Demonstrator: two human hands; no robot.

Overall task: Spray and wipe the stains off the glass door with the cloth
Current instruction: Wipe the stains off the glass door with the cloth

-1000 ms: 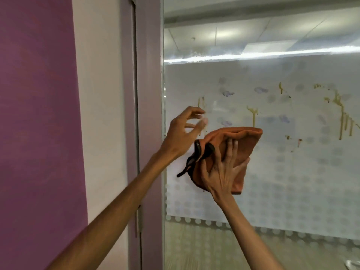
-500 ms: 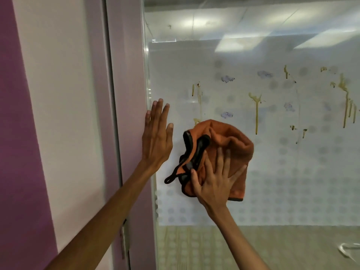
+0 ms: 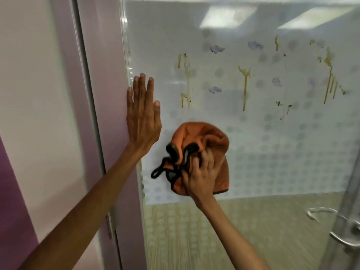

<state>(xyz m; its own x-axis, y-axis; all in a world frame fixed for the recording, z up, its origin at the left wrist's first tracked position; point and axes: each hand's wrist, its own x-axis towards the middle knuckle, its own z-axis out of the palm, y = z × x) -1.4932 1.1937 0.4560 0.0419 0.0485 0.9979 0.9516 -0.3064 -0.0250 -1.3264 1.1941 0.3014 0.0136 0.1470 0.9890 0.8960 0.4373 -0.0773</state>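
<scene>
The glass door (image 3: 272, 152) has a frosted dotted band across it. Yellow-brown drip stains (image 3: 245, 84) and greyish smudges (image 3: 216, 49) run over the upper part of the glass. My right hand (image 3: 200, 176) presses a bunched orange cloth (image 3: 206, 137) with a black trim against the glass, below the stains. My left hand (image 3: 143, 115) lies flat with fingers straight up on the door's left edge, holding nothing. No spray bottle is in view.
A pale purple door frame (image 3: 109, 94) stands left of the glass, with a white wall (image 3: 35, 94) and a darker purple strip (image 3: 11, 211) beyond. A metal door handle (image 3: 342, 238) shows at the lower right. Ceiling lights reflect in the top of the glass.
My left hand went from a bent pose near the cloth to lying flat on the door's left edge. My right hand slid the cloth downward, uncovering the stains above it.
</scene>
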